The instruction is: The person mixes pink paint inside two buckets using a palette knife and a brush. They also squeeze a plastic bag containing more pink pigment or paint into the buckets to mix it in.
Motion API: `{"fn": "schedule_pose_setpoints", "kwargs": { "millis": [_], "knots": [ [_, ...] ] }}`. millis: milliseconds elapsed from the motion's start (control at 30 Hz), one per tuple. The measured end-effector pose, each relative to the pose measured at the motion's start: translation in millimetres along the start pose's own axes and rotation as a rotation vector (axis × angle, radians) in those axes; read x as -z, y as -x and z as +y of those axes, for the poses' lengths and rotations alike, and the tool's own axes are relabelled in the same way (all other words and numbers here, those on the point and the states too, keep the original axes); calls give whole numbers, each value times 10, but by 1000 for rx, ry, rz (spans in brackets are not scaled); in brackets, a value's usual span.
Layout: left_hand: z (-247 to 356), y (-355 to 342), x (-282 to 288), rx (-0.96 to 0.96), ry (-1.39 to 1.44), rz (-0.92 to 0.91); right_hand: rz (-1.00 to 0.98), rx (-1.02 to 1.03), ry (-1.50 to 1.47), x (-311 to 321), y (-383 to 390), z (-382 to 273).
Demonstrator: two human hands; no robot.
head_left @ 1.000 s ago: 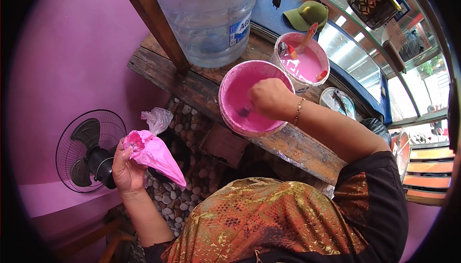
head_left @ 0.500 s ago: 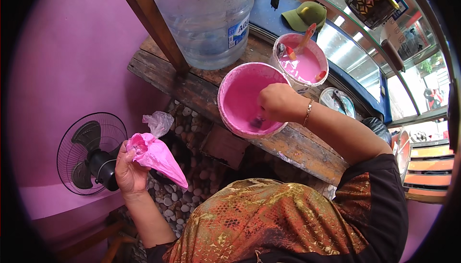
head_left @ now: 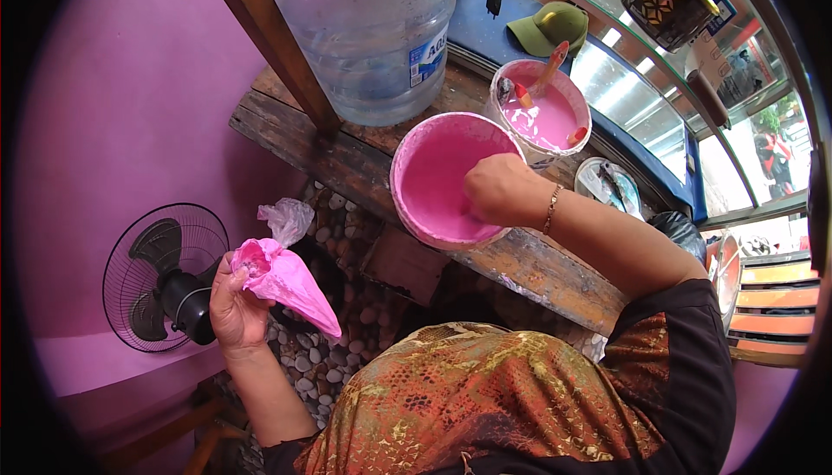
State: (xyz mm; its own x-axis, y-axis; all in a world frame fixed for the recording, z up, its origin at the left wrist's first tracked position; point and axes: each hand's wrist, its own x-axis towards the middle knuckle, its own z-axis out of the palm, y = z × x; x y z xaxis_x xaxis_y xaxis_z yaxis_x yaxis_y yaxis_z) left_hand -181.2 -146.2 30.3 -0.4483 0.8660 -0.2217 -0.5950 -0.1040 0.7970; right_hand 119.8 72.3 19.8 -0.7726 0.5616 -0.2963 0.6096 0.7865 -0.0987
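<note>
My left hand (head_left: 238,310) grips a cone-shaped plastic bag (head_left: 295,284) coated in pink, its tip pointing down to the right. The bag's mouth gapes beside my thumb, and a crumpled clear flap stands up behind it. My right hand (head_left: 503,189) is a closed fist reaching into a white bucket (head_left: 400,193), whose inside is covered in thick pink paint-like stuff. Whatever the fist holds is mostly hidden behind the knuckles. Just behind stands a second bucket (head_left: 582,98) of runnier pink liquid, with a paintbrush (head_left: 555,63) and other orange-red handles sticking out.
The buckets stand on a worn wooden bench (head_left: 555,276) with a big water bottle (head_left: 368,50) at its far end. A wooden post (head_left: 269,37) rises in front of the bottle. A black fan (head_left: 165,276) is left of my left hand. Pebbles (head_left: 316,371) lie below; a green cap (head_left: 550,29) sits behind.
My right fist has shifted slightly left and deeper in the bucket; a greyish tool end seen below it before is now hidden. The left hand and bag are almost unmoved.
</note>
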Motion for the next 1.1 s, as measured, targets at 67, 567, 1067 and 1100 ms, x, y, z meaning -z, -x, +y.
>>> {"fn": "schedule_pose_setpoints", "kwargs": {
  "millis": [67,567,1067,1100],
  "knots": [
    [-11,-2,10,0,4,-1,-68,-7,-40,24,-34,-54],
    [-20,37,14,-6,12,-8,-60,5,18,-30,-4,48],
    [-28,38,-49,22,18,-8,89,-39,53,-60,-29,38],
    [-28,37,-25,17,19,-7,51,-65,-16,-34,-25,20]
  ]
}}
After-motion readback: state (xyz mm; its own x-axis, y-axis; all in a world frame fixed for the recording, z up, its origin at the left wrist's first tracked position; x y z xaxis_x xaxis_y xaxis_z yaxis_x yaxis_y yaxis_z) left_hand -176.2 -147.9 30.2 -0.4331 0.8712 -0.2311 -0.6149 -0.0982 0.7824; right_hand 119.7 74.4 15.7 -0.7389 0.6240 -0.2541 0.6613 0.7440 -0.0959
